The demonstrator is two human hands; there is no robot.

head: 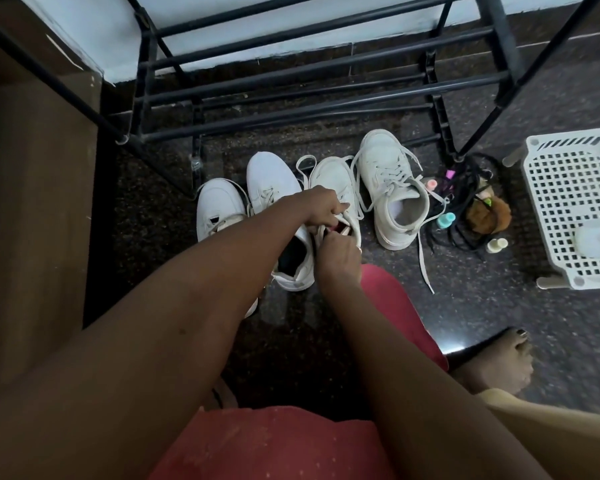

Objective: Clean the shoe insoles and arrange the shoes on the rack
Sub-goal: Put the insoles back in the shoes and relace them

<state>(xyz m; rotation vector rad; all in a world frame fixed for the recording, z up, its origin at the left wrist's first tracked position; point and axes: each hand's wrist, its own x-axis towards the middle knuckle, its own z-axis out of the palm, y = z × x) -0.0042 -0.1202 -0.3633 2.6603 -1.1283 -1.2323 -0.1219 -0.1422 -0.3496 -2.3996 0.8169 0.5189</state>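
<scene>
The shoe (333, 178) is sitting on the floor (465, 306) among other white shoes (388, 174); the right hand (338, 252) is gripping its heel rim, the left hand (321, 207) is pinching its tongue, and the black rack (499, 32) is standing behind

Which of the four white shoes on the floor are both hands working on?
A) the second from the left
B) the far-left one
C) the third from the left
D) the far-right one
C: the left hand and right hand both grip the opening of the third shoe, while the far-right shoe stands untouched.
</scene>
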